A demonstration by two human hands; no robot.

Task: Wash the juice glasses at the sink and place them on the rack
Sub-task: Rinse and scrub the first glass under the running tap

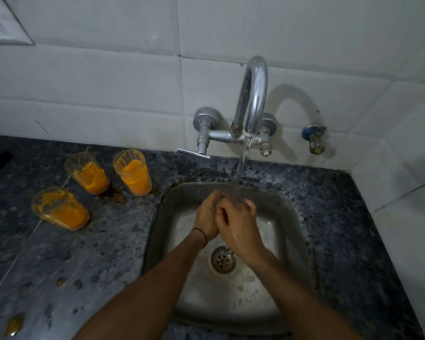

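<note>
hands: left hand [206, 214] and right hand [239, 225] pressed together over the sink [162, 231], right under the water [241, 168]
right hand: fingers curled over the left hand's fingers, wet on the back, no glass in it
left hand: fingers mostly covered by the right, can't tell how they lie; no glass in it; thin black band [201, 235] on the wrist
socket: white plate [0, 23] on the wall [108, 82], top left corner
puddle: orange blob [14, 326] on the table [84, 266], near front edge, far left
glass 1 [59, 207]: nearest of the three, stands on the table left of the sink, orange juice in the bottom, pulp smeared up the inside
glass 2 [87, 176]: behind glass 1, about half juice
glass 3 [133, 171]: just beside glass 2, closest to the sink, fullest, drips under the rim
stain: small orange spot [118, 197] on the table between glass 2 and glass 3
lever [193, 153]: flat chrome handle on the left side of the mixer, sticks out left
tap [253, 94]: chrome gooseneck, wall-mounted, running
drain [223, 260]: strainer in the sink floor, below the wrists, water beads around it
valve [314, 141]: separate small one on the wall right of the tap, blue collar
</note>
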